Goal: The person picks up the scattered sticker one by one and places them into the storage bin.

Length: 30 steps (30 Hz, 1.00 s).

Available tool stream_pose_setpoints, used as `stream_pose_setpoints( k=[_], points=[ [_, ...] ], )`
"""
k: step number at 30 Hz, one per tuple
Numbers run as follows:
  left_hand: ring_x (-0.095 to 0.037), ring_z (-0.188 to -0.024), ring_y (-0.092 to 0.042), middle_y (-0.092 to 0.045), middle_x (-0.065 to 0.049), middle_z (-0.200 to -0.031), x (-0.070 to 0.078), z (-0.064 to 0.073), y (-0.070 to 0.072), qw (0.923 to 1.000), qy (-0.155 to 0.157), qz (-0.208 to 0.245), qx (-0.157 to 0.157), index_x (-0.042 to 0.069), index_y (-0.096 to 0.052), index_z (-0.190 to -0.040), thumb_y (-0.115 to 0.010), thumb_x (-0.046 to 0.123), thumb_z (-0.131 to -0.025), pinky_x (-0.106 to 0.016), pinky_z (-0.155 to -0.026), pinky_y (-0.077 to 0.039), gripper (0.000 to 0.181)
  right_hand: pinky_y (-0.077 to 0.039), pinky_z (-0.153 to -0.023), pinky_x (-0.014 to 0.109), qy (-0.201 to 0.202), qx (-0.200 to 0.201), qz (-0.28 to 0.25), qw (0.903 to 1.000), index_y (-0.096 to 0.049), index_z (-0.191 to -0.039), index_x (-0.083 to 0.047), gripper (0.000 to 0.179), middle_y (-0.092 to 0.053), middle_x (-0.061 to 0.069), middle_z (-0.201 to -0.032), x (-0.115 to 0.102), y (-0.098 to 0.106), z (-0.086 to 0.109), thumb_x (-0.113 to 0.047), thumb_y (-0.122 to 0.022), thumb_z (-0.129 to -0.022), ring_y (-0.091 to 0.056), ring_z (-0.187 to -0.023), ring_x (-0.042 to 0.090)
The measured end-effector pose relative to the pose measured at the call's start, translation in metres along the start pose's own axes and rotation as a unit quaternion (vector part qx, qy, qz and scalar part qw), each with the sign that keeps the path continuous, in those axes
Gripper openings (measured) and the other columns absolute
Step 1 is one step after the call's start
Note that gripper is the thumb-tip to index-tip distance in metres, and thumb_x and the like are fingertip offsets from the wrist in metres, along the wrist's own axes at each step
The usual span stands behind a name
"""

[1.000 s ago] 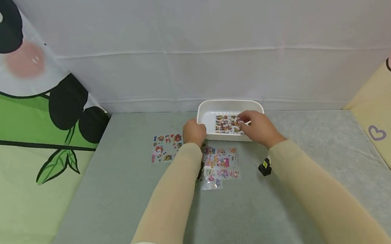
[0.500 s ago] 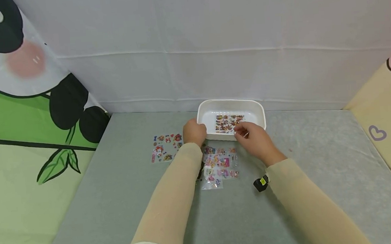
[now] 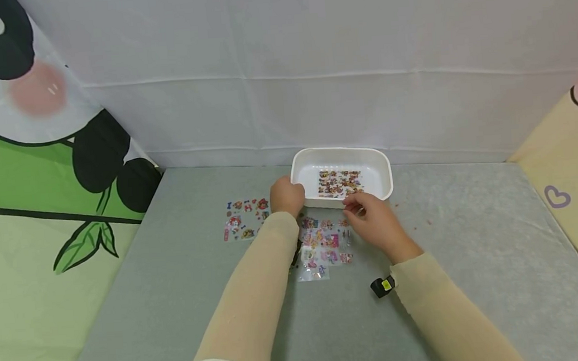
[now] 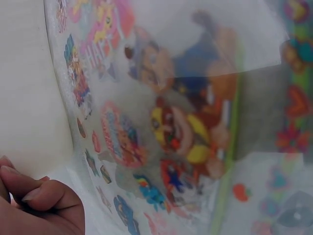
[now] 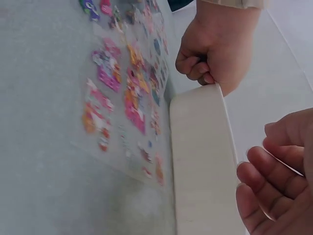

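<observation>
My left hand (image 3: 287, 196) gripped the white tray (image 3: 376, 179) at one corner, presumably to steady it; my right hand (image 3: 374, 219) hung loosely curled by the near rim (holding nothing I could see). Stickers (image 3: 339, 183) lay inside, more sheets (image 3: 328, 242) outside.

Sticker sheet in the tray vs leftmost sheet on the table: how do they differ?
Placement: the tray sheet lies inside the white tray; the leftmost sheet lies on the grey table.
Layout: the tray sheet's figures are tightly packed; the leftmost sheet's are spaced apart.
Shared: both carry small multicoloured figures.
</observation>
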<state>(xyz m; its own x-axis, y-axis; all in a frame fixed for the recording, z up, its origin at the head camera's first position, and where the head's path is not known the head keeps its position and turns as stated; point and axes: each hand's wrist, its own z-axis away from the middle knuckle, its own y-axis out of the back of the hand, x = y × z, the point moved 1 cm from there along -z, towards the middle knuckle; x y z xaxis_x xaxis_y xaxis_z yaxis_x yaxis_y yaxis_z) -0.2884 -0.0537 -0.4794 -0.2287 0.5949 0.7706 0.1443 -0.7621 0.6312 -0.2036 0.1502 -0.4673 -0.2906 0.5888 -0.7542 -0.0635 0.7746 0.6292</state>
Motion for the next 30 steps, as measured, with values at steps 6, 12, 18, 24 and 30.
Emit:
stream_pose_setpoints(
  k=[6, 12, 18, 24, 30],
  points=[
    [-0.036, -0.103, -0.07, -0.072, -0.02, -0.113, 0.002, 0.001, 0.0, 1.0, 0.003, -0.001, -0.003, -0.003, -0.07, -0.123, -0.053, 0.011, -0.1, -0.051, -0.087, -0.057, 0.031, -0.055, -0.088, 0.046, 0.011, -0.001, 0.0, 0.9999, -0.069, -0.118, 0.003, 0.025, -0.069, 0.01, -0.104, 0.005, -0.01, 0.01, -0.009, -0.07, -0.097, -0.065, -0.097, 0.026],
    [-0.036, -0.103, -0.069, -0.072, -0.021, -0.113, 0.002, -0.001, 0.0, 1.0, 0.006, -0.003, 0.001, -0.004, -0.069, -0.123, -0.053, 0.011, -0.1, -0.051, -0.087, -0.057, 0.031, -0.052, -0.094, 0.048, 0.013, -0.02, 0.033, 0.9991, -0.067, -0.125, 0.001, 0.032, -0.068, 0.012, -0.113, 0.004, -0.017, 0.013, -0.013, -0.071, -0.096, -0.064, -0.105, 0.028],
    [-0.036, -0.102, -0.07, -0.072, -0.02, -0.112, 0.0, -0.003, -0.002, 0.9999, 0.009, 0.002, -0.003, -0.003, -0.069, -0.122, -0.053, 0.011, -0.1, -0.051, -0.086, -0.058, 0.031, -0.042, -0.109, 0.053, 0.014, -0.038, 0.079, 0.996, -0.06, -0.138, 0.003, 0.051, -0.064, 0.019, -0.127, 0.01, -0.025, 0.017, -0.015, -0.074, -0.092, -0.058, -0.122, 0.037],
    [-0.035, -0.102, -0.07, -0.073, -0.019, -0.113, 0.0, -0.005, -0.003, 0.9999, 0.014, 0.001, -0.001, -0.002, -0.07, -0.122, -0.054, 0.011, -0.1, -0.051, -0.087, -0.057, 0.03, -0.041, -0.109, 0.053, 0.015, -0.037, 0.12, 0.9919, -0.058, -0.139, 0.005, 0.056, -0.062, 0.02, -0.128, 0.019, -0.032, 0.016, -0.016, -0.076, -0.091, -0.056, -0.123, 0.039],
    [-0.035, -0.102, -0.07, -0.073, -0.019, -0.112, -0.001, -0.008, -0.004, 0.9999, 0.012, 0.001, 0.004, -0.003, -0.07, -0.121, -0.054, 0.011, -0.099, -0.051, -0.087, -0.057, 0.03, -0.039, -0.111, 0.053, 0.012, -0.051, 0.147, 0.9877, -0.058, -0.138, 0.006, 0.058, -0.06, 0.021, -0.13, 0.022, -0.035, 0.011, -0.019, -0.078, -0.09, -0.053, -0.125, 0.041]
  ],
)
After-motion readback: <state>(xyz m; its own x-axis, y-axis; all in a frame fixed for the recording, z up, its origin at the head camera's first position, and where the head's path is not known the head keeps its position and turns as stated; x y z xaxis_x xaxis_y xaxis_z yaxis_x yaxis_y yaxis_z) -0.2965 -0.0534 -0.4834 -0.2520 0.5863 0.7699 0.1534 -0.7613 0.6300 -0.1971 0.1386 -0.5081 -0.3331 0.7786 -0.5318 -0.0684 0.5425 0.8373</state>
